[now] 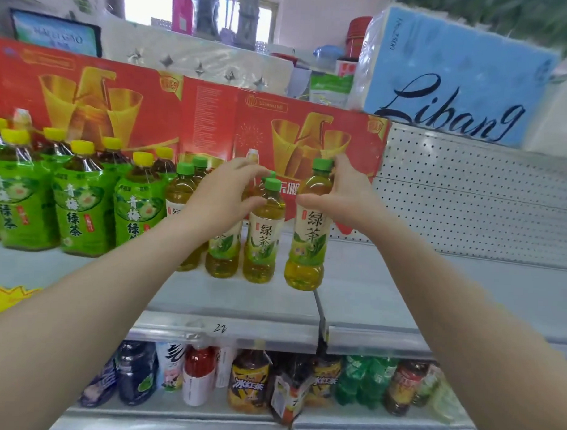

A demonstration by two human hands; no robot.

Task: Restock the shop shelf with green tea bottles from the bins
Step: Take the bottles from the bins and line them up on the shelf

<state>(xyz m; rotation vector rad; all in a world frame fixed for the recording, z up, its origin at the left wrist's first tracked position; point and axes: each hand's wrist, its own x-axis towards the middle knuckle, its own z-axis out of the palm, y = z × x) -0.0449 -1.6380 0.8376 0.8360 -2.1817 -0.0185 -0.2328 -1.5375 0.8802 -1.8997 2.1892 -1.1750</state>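
Gripping a green tea bottle point(308, 238) near its neck, my right hand point(342, 199) has the thumb on the front of the shoulder and the fingers curled behind the green cap. The bottle's long axis runs up and down, cap on top and leaning slightly right. Its label faces me and reads 绿茶. It sits just left of my palm, over the front part of the shelf point(389, 283); I cannot tell whether its base touches.

My left hand point(221, 201) curls round the neck of the next bottle point(263, 236), thumb low and fingers above, with the green cap showing just right of my fingertips. That bottle stands upright on the shelf, close beside the first, with the same 绿茶 label toward me.

Below, the shelf's front strip point(220, 327) carries a handwritten 22, and the lower shelf holds dark bottles point(249, 382) marked 冰红茶.

Behind my left hand stand more green-capped bottles point(184, 192). Further left are yellow-capped bottles point(80, 201) with green labels reading 青梅绿茶.

At the back, red cartons point(125, 112) with gold cups lean against the white pegboard point(475, 195). On top sits a blue pack point(454, 82) lettered "Libang".
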